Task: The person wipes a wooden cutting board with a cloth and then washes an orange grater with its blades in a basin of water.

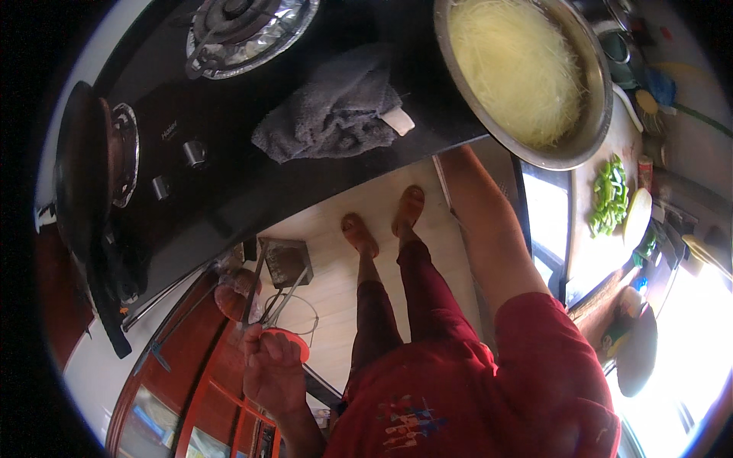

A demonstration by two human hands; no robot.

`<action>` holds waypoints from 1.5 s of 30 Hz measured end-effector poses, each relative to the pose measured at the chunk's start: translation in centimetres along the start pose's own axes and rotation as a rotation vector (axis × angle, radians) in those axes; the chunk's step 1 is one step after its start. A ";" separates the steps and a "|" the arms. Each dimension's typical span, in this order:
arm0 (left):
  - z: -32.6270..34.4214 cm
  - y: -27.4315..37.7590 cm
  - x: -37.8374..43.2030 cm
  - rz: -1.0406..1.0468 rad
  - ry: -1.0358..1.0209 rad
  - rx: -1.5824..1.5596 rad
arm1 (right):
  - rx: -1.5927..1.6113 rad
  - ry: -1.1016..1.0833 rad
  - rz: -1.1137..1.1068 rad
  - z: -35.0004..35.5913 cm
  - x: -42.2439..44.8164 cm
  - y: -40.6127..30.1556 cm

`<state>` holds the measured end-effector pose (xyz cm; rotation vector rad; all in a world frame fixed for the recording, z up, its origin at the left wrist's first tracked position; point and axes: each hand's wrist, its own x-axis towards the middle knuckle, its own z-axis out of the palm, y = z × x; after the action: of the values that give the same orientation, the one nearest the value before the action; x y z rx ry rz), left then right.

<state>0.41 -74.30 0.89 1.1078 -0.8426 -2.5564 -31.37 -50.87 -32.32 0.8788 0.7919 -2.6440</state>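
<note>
My left hand (276, 369) is raised at my left side, palm up with the fingers curled. Behind it shows a red-orange round thing (298, 343); whether the hand touches it or holds anything, I cannot tell. My right arm (487, 229) stretches forward to the counter's edge, where the hand is hidden. Just above that spot, a metal basin (598, 123) contains finely shredded pale yellow vegetable (515, 74), probably potato. A crumpled grey cloth (338, 109) with a white tag (399, 121) lies on the black glass cooktop (229, 172).
A dark pan (83, 172) rests on the left burner, its handle (109, 315) jutting over the edge. Foil rings another burner (252, 34). Cut green pepper (610, 197) lies on the right worktop. Below stand a dustpan-like box (286, 263) and red-brown cabinets (189, 366).
</note>
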 end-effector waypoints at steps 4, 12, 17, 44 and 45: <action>0.7 -0.2 0.2 -0.067 -0.071 -0.001 | -0.203 0.068 0.047 -2.5 -4.9 0.3; 1.1 1.3 -0.1 -0.165 -0.240 0.023 | -0.111 0.701 0.010 -32.1 -30.6 -0.3; 0.8 2.3 -0.8 -0.162 -0.211 0.081 | -0.073 0.711 -0.359 -32.1 -37.3 -6.4; -9.2 8.2 -4.3 0.017 -0.087 -0.030 | -0.057 -0.017 0.592 5.9 -25.4 12.4; -10.3 8.3 -4.7 0.039 -0.061 -0.056 | -0.048 -0.011 0.582 6.2 -24.3 12.9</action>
<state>10.99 -83.28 2.88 0.9925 -0.7942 -2.5763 -10.20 -63.62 -18.70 0.9133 0.4950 -2.1085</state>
